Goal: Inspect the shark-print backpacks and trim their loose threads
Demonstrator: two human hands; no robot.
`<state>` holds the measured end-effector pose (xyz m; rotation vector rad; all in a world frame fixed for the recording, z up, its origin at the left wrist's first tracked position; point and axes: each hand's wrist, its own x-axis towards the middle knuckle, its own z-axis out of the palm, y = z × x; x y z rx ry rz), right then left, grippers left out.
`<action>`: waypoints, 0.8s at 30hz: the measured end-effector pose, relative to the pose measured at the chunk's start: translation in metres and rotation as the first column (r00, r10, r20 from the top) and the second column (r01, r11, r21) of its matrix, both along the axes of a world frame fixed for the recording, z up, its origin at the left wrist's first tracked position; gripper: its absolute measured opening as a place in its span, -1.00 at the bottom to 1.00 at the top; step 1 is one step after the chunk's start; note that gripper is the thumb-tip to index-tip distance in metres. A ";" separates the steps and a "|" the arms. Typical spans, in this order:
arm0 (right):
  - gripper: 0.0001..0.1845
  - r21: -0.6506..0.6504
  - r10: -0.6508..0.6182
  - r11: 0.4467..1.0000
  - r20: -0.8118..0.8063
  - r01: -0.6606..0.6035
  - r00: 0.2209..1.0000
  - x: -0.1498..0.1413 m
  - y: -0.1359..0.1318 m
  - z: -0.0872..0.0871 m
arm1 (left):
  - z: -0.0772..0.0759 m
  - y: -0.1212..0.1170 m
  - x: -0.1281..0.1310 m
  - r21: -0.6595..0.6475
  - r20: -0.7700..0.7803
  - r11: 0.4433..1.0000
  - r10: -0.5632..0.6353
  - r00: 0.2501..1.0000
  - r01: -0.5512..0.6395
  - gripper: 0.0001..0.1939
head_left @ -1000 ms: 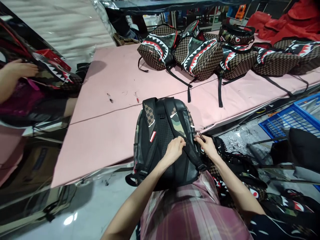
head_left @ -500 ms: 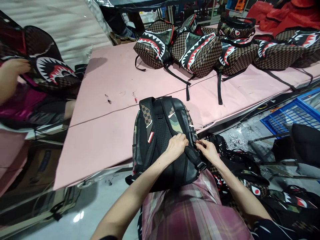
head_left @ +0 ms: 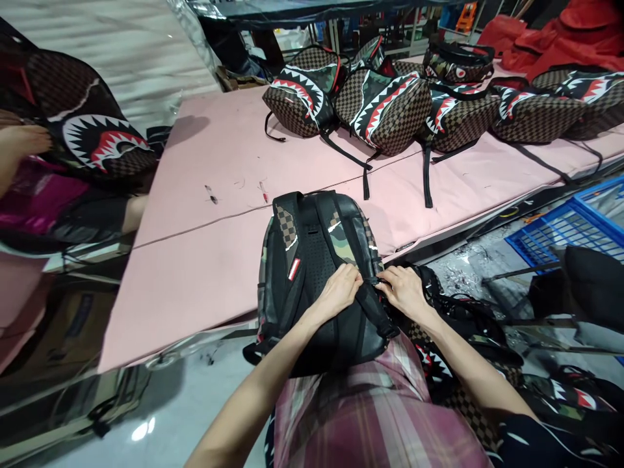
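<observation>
A black backpack (head_left: pixel 316 292) leans on the table's front edge and my lap, its padded back and shoulder straps facing up. Checkered and camouflage patches and a small red-and-white label show on the straps. My left hand (head_left: pixel 340 287) lies over the right-hand shoulder strap (head_left: pixel 370 305), fingers curled and closed on it. At the bag's right side, my right hand (head_left: pixel 403 290) pinches its edge, close to my left fingertips. A short dark piece shows between the two hands; its exact kind is hidden by the fingers.
Several shark-mouth backpacks (head_left: pixel 385 110) stand along the back of the pink table (head_left: pixel 195 260). Two small pen-like items (head_left: pixel 263 191) lie on it. A blue crate (head_left: pixel 575 221) and piled bags (head_left: pixel 478 325) are at right. At left, a person's hand (head_left: pixel 24 143) holds another backpack (head_left: pixel 92 123).
My right hand has turned over, knuckles now up, and moved slightly left and up along the bag's side. My left hand has shifted slightly left. The backpack stays nearly in place.
</observation>
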<state>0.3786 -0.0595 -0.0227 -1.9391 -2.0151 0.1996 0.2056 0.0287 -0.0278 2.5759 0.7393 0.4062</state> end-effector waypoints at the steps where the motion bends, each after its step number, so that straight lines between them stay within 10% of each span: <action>1: -0.79 -0.002 0.009 1.000 0.026 -0.009 1.000 -0.001 0.002 0.002 | -0.001 -0.002 0.000 -0.005 0.013 1.000 0.011 1.000 -0.011 -0.84; 11: -0.74 -0.021 -0.037 0.999 -0.101 0.035 0.994 0.002 -0.001 -0.003 | -0.027 -0.030 -0.012 -0.118 0.276 0.955 0.296 0.914 -0.274 -0.87; 24: -0.79 -0.030 0.087 0.996 0.149 -0.083 0.985 -0.018 0.010 0.017 | -0.033 -0.036 -0.006 -0.194 0.359 0.918 0.394 0.846 -0.345 -0.87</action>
